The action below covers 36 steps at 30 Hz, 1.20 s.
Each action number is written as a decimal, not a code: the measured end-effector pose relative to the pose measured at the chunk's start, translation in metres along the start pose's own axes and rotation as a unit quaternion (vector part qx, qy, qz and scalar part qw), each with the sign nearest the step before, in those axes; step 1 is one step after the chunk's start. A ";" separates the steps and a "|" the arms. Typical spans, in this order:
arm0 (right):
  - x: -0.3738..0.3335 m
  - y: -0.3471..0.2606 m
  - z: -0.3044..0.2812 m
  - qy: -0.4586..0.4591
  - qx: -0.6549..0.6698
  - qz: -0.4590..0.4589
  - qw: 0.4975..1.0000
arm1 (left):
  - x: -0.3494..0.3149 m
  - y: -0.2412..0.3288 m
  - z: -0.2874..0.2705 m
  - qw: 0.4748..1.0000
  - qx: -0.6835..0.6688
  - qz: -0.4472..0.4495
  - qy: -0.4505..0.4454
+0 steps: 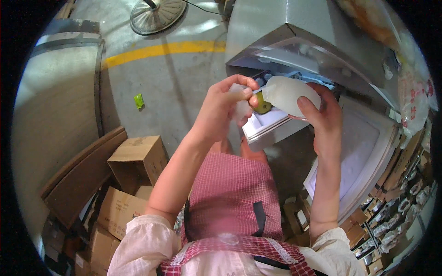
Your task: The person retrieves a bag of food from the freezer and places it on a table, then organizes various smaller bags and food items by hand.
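Observation:
In my right hand (326, 112) is a translucent white, rounded object (290, 94), like a frosted cup or pouch, tilted so its narrower end points left. My thumb lies along its near side. Close by on the left, my left hand (225, 103) is closed around crumpled whitish film or tissue (240, 106). The thumb and forefinger pinch together near the tip of the white object; whether they touch it I cannot tell. A green round fruit (262, 105) shows behind and between my hands, over a white drawer (271, 122), partly hidden.
An open refrigerator (276, 41) stands ahead, its door (352, 149) swung out to the right. Cardboard boxes (138, 154) are stacked at lower left. A green packet (139, 101) lies on the floor, near a round stand base (157, 17). Packages hang at right.

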State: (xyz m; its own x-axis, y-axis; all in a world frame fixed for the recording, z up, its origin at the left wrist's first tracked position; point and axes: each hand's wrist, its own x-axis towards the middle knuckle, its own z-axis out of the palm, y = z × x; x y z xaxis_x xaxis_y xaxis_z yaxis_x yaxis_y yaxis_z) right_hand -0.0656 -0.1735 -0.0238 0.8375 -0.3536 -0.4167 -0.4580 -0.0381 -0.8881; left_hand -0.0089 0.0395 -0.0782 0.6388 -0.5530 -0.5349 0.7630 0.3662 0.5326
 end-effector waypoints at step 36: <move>0.012 0.024 -0.008 0.007 -0.040 0.046 0.998 | -0.026 -0.160 -0.276 0.846 -0.445 0.068 0.286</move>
State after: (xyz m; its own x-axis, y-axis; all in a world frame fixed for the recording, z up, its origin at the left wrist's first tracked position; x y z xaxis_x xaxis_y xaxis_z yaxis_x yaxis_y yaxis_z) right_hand -0.0692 -0.1862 -0.0482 0.7864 -0.3729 -0.4925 -0.5555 -0.0783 -0.8278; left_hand -0.1199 0.2019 -0.3308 0.4752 -0.1003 -0.8741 0.2881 0.9565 0.0468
